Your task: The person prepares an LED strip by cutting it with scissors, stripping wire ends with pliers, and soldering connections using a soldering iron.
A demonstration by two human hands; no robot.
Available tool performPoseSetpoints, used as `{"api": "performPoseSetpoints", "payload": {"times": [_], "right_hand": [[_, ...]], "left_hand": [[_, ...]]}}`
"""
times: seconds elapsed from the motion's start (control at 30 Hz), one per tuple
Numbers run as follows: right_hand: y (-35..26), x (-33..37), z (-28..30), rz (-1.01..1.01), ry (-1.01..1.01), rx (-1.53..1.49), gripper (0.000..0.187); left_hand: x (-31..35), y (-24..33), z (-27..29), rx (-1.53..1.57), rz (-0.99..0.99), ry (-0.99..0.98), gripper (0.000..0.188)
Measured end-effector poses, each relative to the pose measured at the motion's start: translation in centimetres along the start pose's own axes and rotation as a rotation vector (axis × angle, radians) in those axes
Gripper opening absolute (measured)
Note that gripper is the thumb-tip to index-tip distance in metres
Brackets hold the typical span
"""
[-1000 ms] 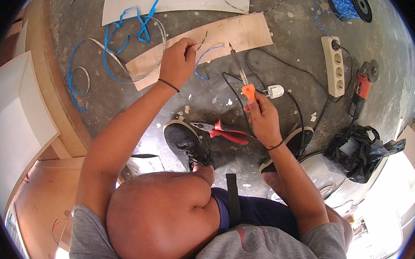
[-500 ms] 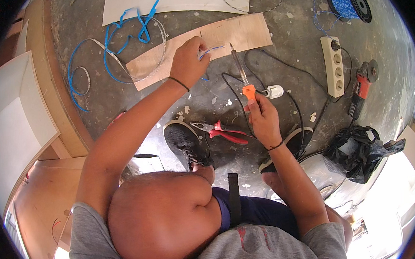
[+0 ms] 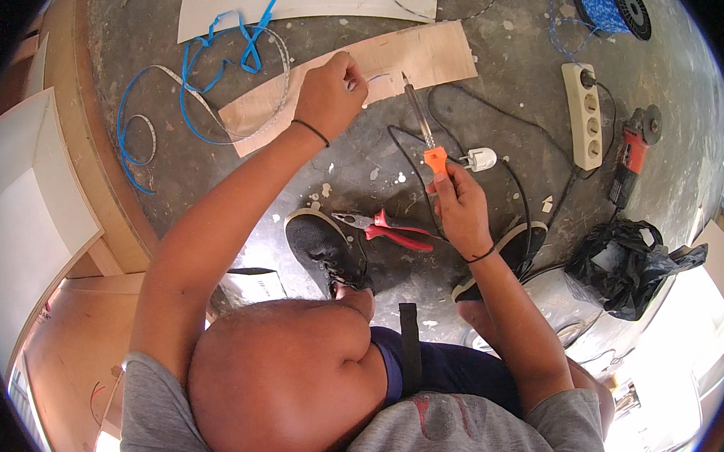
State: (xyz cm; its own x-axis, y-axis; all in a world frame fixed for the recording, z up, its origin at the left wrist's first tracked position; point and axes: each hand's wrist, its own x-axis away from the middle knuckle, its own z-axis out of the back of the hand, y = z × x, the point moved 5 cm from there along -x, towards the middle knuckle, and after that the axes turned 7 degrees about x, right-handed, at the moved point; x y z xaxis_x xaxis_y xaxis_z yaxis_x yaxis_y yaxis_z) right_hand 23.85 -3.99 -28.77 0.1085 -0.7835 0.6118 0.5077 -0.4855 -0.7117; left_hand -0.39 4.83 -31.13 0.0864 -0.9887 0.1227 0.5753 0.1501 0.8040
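Observation:
My left hand point(image 3: 331, 94) is closed in a pinch over a thin plywood strip point(image 3: 434, 56) on the floor. A thin bluish wire point(image 3: 378, 77) sticks out to the right from its fingers; the gripped part is hidden. My right hand point(image 3: 463, 210) is wrapped round the orange handle of a soldering iron point(image 3: 422, 123). The iron points up and away, its tip a little right of the wire's end and apart from it. Beneath the hands, red-handled pliers point(image 3: 387, 229) lie on the floor between my shoes.
Blue-backed LED strip point(image 3: 189, 91) coils at the far left. To the right are a white plug point(image 3: 481, 160), a power strip point(image 3: 583, 117), an angle grinder point(image 3: 635, 151), a spool of blue-white wire point(image 3: 611, 9) and a black plastic bag point(image 3: 630, 268). A white panel point(image 3: 315, 1) lies at the back.
My left hand has shifted slightly away from me and turned, so less of the wire shows. My right hand and the soldering iron have hardly moved.

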Motion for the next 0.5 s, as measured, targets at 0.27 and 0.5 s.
{"api": "performPoseSetpoints", "payload": {"times": [0.27,0.5], "right_hand": [[0.05,-0.1,-0.09,0.039,-0.007,-0.017,0.024],[-0.45,-0.12,-0.05,0.037,-0.022,-0.009,0.025]], "left_hand": [[-0.66,0.13,0.46,-0.003,0.069,-0.044,0.025],[-1.03,-0.53,0.52,0.098,0.179,-0.114,0.026]]}}
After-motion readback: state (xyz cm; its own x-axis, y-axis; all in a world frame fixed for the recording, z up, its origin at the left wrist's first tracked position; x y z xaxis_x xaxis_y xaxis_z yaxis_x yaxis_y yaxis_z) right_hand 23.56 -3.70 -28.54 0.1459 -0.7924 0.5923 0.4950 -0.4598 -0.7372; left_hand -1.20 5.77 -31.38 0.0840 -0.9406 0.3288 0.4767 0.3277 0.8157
